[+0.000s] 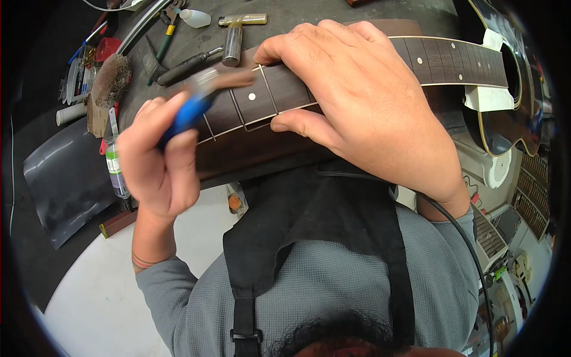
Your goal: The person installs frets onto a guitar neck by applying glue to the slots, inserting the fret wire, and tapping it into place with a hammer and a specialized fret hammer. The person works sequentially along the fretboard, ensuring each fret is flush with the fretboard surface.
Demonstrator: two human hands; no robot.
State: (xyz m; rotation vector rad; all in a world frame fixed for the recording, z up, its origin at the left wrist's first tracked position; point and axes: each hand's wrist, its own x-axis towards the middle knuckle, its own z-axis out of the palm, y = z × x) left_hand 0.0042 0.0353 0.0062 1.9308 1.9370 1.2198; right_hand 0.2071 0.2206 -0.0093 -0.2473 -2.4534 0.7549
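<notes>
A dark guitar neck (251, 107) lies crosswise before me, its fingerboard carrying white dots and metal frets. My right hand (369, 98) spans the fingerboard and grips it, thumb at the near edge and index finger at the far edge. In my closed left hand (160, 152) is a blue-handled tool (184, 116) with a shiny metal part and a brownish end. Motion smears that tool, so its exact kind is unclear. Its end hovers over or touches the fingerboard left of my right hand; I cannot tell which.
A hammer (233, 44) lies beyond the neck, beside a small white bottle (195, 18) and pliers (169, 35). To the left are a steel-wool-like pad (111, 80) and a labelled bottle (116, 172). The black guitar body (505, 128) stands right, with white tape (489, 98) near the fingerboard.
</notes>
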